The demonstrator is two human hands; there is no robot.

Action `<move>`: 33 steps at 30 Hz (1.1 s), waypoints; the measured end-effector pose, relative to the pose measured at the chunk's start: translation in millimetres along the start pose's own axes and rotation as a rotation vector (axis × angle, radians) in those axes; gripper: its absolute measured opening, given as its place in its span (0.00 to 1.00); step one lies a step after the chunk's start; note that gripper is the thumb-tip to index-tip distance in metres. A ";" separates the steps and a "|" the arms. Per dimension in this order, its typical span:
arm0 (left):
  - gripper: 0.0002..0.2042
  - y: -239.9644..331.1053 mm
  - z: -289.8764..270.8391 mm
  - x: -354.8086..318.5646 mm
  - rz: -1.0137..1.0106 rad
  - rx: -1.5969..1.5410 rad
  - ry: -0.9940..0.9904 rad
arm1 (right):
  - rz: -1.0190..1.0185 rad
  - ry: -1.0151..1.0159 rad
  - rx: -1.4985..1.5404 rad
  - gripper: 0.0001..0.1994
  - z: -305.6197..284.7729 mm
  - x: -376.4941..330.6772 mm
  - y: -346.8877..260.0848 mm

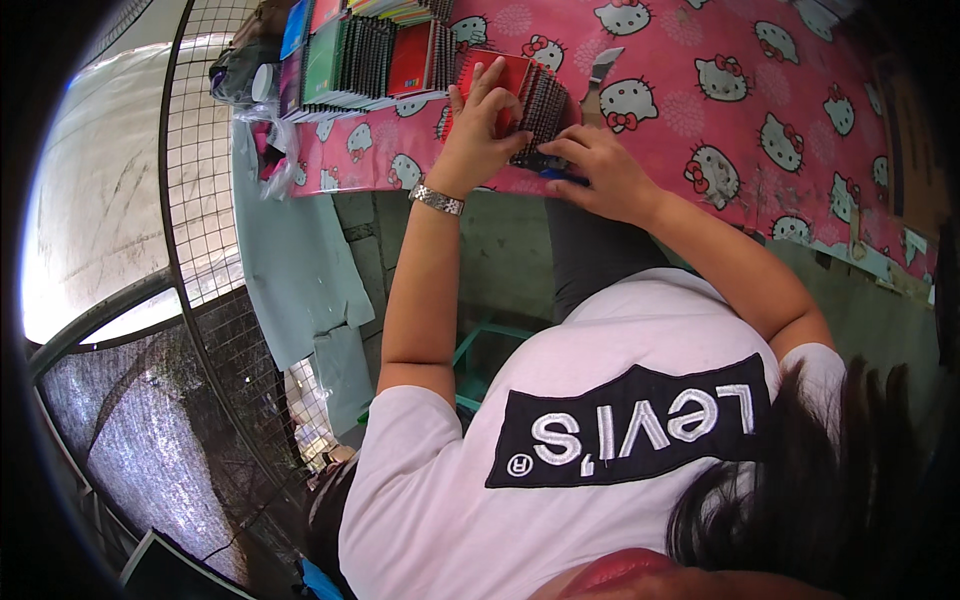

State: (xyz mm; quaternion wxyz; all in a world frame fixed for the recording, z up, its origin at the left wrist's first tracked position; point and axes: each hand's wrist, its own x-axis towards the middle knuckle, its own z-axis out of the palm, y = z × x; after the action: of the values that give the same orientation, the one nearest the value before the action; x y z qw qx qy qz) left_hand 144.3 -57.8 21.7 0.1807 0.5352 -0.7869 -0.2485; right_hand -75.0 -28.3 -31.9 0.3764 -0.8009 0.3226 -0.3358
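Observation:
A stack of red spiral notebooks (pixel 515 75) lies near the table's front edge, its dark coil bindings (pixel 547 105) facing right. My left hand (pixel 478 130) holds this stack, fingers spread across the top cover and the thumb bent toward the coils. Close by on the right, my right hand (pixel 610 175) has its fingers bent at the lower end of the bindings. A small dark and blue item (pixel 553 174) shows between its thumb and fingers; its kind is not clear. Just beyond that hand lies a knife-like tool (pixel 603 65) with a silver blade and tan handle.
Several stacks of green, red and other spiral notebooks (pixel 345 60) stand at the back left of the table. A pink patterned cover (pixel 690 130) spreads over the tabletop. Left of it are a clear plastic bag (pixel 270 150) and a wire mesh wall (pixel 205 150).

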 end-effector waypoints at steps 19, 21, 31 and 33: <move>0.15 2.6 -0.5 -2.6 -0.008 0.065 -0.008 | 0.798 -0.541 0.645 0.17 -24.6 26.5 -5.4; 0.16 2.8 -0.5 -2.6 -0.019 0.059 -0.011 | 0.433 -0.312 0.440 0.16 -14.8 14.1 2.6; 0.18 4.0 1.5 -2.7 -0.001 0.109 0.006 | 0.690 -0.515 0.417 0.17 -21.8 26.1 -7.4; 0.19 4.2 1.8 -1.9 0.001 0.107 0.003 | 0.415 -0.331 0.270 0.18 -10.3 14.4 5.4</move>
State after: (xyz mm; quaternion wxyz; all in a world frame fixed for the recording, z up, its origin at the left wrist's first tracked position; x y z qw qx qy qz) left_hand 140.8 -54.4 22.7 0.1531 0.5439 -0.7991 -0.2053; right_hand -76.2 -46.1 -27.0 0.5876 -0.7044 0.3663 -0.1562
